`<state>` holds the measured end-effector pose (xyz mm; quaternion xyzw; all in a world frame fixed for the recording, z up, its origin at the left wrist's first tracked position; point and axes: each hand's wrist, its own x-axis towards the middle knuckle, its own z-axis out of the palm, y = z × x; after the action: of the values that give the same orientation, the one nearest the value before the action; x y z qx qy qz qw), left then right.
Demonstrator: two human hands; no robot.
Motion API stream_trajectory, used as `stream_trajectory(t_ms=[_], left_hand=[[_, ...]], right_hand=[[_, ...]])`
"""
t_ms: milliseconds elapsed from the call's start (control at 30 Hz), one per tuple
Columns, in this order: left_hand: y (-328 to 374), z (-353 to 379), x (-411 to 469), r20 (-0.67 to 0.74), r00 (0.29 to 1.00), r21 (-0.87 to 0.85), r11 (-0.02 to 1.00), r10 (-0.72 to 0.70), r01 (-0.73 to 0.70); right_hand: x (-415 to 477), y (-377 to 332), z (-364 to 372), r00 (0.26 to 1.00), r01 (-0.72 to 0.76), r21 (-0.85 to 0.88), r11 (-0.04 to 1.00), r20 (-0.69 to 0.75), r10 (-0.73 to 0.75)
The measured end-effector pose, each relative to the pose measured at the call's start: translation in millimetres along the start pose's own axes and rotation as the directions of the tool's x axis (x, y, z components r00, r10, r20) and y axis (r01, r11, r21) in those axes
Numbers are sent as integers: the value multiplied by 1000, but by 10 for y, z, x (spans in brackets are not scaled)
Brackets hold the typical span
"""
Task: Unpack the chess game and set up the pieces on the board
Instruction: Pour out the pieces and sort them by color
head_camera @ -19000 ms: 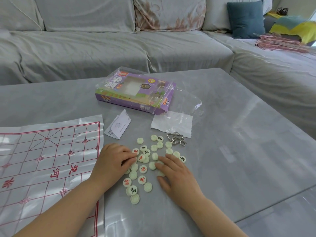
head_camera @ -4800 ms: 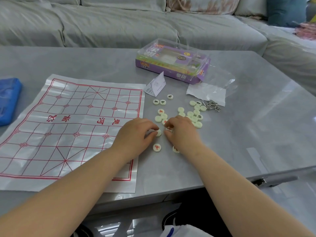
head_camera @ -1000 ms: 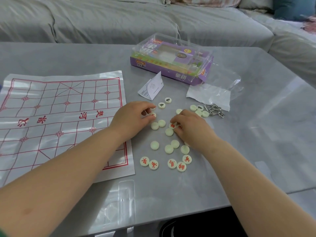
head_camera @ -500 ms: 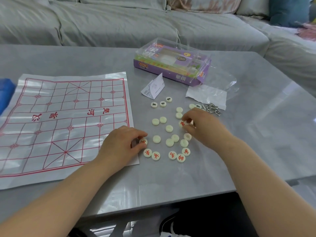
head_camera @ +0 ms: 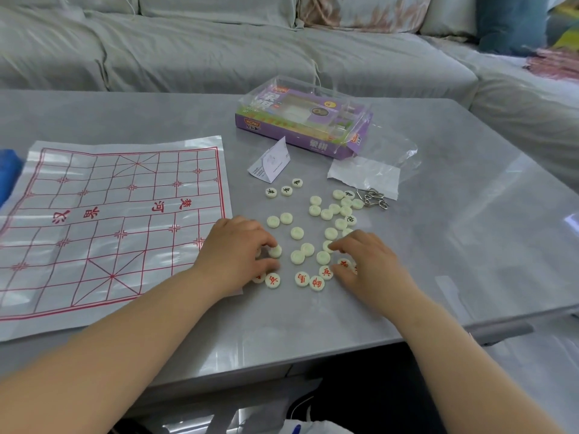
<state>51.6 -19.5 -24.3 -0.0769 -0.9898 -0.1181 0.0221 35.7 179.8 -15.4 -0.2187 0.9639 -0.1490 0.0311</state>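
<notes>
The plastic chess board sheet (head_camera: 103, 214) with its red grid lies flat on the left of the grey table (head_camera: 454, 245). Several cream round pieces (head_camera: 332, 211) are scattered to its right, most face down. A row of red-lettered pieces (head_camera: 302, 279) lies nearest me, and three black-lettered pieces (head_camera: 286, 190) lie near the folded leaflet. My left hand (head_camera: 235, 252) pinches a face-down piece (head_camera: 275, 251) between thumb and fingers. My right hand (head_camera: 369, 264) rests over red-lettered pieces, a fingertip touching a face-down piece (head_camera: 327, 245).
The purple game box (head_camera: 300, 120) in its clear case stands at the back. A folded leaflet (head_camera: 271, 161), a crumpled clear bag (head_camera: 369, 173) and metal ring puzzles (head_camera: 372, 198) lie behind the pieces. A blue object (head_camera: 7, 170) sits at the far left. A grey sofa (head_camera: 219, 42) wraps around.
My left hand has shifted right and up onto a face-down piece. My right hand has drawn back toward me, down to the red-lettered row.
</notes>
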Motion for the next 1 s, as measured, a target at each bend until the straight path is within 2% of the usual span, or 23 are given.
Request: stream_trajectory(t_ms=[100, 400, 567, 767, 867, 1000], left_hand=[[22, -5, 87, 1, 1000, 48, 999, -21, 21], [-103, -18, 224, -21, 995, 37, 994, -98, 99], [-159, -10, 274, -28, 992, 17, 992, -121, 122], [-185, 10, 255, -57, 988, -110, 985, -142, 135], [-169, 31, 258, -59, 991, -119, 986, -122, 114], [-184, 35, 321, -102, 989, -66, 993, -103, 97]], right_hand=[[49, -81, 41, 999, 43, -20, 999, 13, -43], [250, -130, 57, 998, 4, -91, 996, 64, 2], [342, -119, 12, 988, -83, 20, 996, 131, 80], [379, -65, -21, 975, -154, 187, 970, 189, 119], [407, -51, 4, 976, -175, 228, 958, 170, 138], [520, -108, 3, 989, -128, 239, 963, 104, 106]])
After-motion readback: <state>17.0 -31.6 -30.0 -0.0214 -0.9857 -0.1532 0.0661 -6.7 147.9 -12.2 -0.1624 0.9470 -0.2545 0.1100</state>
